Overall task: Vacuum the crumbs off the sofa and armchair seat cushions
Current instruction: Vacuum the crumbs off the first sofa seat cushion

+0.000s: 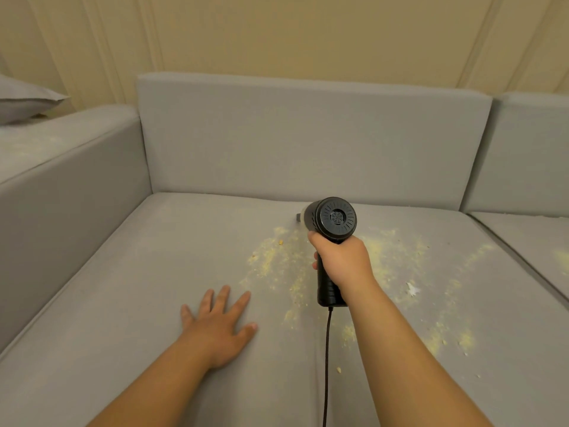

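Across the lower frame I log a grey sofa seat cushion (pixel 129 272), its back cushion (pixel 308 143) upright behind. Yellow crumbs (pixel 274 260) lie scattered over its middle and right. My right hand (pixel 341 260) grips the handle of a black handheld vacuum (pixel 334 220), nozzle pointing toward the back cushion, cord (pixel 327 359) trailing down. My left hand (pixel 218 322) rests flat, fingers spread, on the cushion.
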Available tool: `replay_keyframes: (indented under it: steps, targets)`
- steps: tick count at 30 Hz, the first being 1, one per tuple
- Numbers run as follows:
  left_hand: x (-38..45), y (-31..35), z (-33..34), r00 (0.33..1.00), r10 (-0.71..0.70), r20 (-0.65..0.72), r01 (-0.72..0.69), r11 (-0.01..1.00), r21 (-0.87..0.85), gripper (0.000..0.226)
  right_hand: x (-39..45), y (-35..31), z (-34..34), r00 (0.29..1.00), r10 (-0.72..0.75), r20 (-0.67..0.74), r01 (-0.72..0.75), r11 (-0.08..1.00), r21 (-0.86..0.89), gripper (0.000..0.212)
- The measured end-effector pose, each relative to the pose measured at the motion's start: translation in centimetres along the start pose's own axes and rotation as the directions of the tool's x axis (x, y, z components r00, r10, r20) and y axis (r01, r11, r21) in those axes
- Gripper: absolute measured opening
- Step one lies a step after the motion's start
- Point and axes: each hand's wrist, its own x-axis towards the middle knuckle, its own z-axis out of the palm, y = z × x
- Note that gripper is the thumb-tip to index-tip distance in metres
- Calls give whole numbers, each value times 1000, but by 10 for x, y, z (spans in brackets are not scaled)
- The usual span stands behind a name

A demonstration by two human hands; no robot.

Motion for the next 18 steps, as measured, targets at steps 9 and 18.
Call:
replay_keyframes:
  steps: [9, 18]
  targets:
    - [0, 0, -1, 1000, 1, 3, -1, 1000, -6, 71, -1, -1, 1, 996, 37, 76, -37, 999, 10, 18]
    - [0, 0, -2, 1000, -7, 10, 7, 1000, 0, 71, -4, -1, -2, 994, 73, 78, -79, 995, 66, 13]
